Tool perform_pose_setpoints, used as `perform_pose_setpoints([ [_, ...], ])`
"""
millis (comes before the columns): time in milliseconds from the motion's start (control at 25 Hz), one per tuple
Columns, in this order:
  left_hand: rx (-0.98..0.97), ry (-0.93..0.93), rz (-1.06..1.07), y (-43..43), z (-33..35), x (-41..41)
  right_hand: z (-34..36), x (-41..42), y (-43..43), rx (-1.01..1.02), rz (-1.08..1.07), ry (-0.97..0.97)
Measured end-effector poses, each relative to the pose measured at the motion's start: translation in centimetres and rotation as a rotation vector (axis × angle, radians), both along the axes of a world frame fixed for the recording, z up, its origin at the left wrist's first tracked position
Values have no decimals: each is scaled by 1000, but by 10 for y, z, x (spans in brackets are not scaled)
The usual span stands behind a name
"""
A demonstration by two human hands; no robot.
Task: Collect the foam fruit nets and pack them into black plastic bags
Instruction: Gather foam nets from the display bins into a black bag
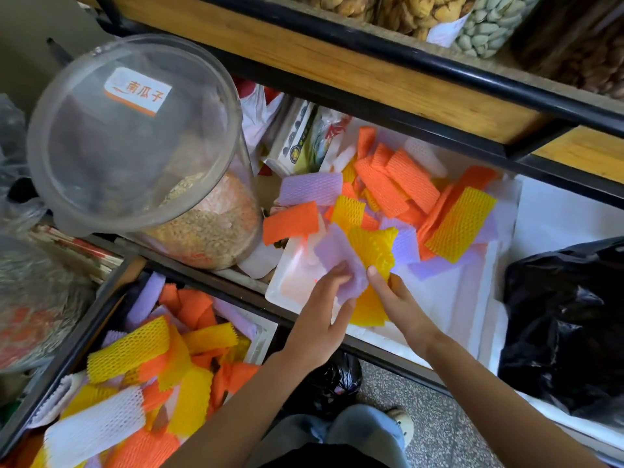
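- Gripping a purple foam net (339,261), the left hand (320,312) has its fingers curled round the net's lower edge, near frame centre.
- The right hand (396,298) is just beside it at 3 o'clock, thumb and fingers clamped on a yellow foam net (371,248). The two nets overlap and touch.
- A loose pile of foam nets (405,187), orange, yellow, purple and white, lies at 12 to 1 o'clock of the hands on a white shelf (557,217).
- A black plastic bag (567,325) sits on the same shelf at 3 o'clock, well apart from the hands. I cannot tell where its mouth is.
- A second black bag (332,383) is on the speckled floor at 6 o'clock, partly hidden by the left forearm.
- A lower bin (67,349) at 8 o'clock holds more mixed nets (135,349).
- A clear seed jar (135,136) is tilted at 10 o'clock and carries an orange-and-white label.
- Jars of nuts (486,25) stand on the upper shelf at 1 o'clock.
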State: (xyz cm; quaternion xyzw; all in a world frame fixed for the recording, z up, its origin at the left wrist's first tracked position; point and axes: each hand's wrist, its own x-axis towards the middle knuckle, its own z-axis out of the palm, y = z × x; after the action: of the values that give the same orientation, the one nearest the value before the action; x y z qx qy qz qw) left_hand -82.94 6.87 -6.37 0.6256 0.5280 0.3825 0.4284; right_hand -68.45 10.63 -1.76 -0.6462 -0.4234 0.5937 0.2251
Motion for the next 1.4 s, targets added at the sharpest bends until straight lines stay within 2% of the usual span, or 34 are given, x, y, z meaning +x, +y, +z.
perform_pose_setpoints([
  [120, -34, 50, -122, -2, -3, -3, -1, 8, 2, -17, -4, 9],
  [240, 15, 114, -163, 13, -4, -14, -16, 13, 10, -31, -161, -108],
  [360, 87, 196, 38, 47, -10, -38, -27, 21, 20, -44, -213, -229],
  [440, 59, 383, 164, 75, -23, -58, -30, 25, 23, -47, -216, -253],
  [520, 27, 568, 155, 97, -39, -70, -35, 27, 23, -60, -223, -271],
  [640, -85, 566, 125, 112, -50, -69, -38, 31, 19, -84, -203, -270],
  [800, -16, 609, 239, 122, -45, -71, -30, 38, 17, -65, -195, -257],
  [920, 49, 521, 340, 118, -17, -60, -14, 43, 16, -26, -221, -324],
  [1000, 88, 433, 376, 106, 5, -42, -2, 47, 16, 72, -222, -393],
  [1160, 14, 87, 218, 72, 41, 15, 28, 49, 12, 276, -119, -454],
  [1280, -34, -139, 163, 53, 53, 53, 44, 53, 0, 386, -36, -418],
  [1400, 18, -252, 179, 36, 74, 82, 58, 74, -18, 476, -27, -284],
])
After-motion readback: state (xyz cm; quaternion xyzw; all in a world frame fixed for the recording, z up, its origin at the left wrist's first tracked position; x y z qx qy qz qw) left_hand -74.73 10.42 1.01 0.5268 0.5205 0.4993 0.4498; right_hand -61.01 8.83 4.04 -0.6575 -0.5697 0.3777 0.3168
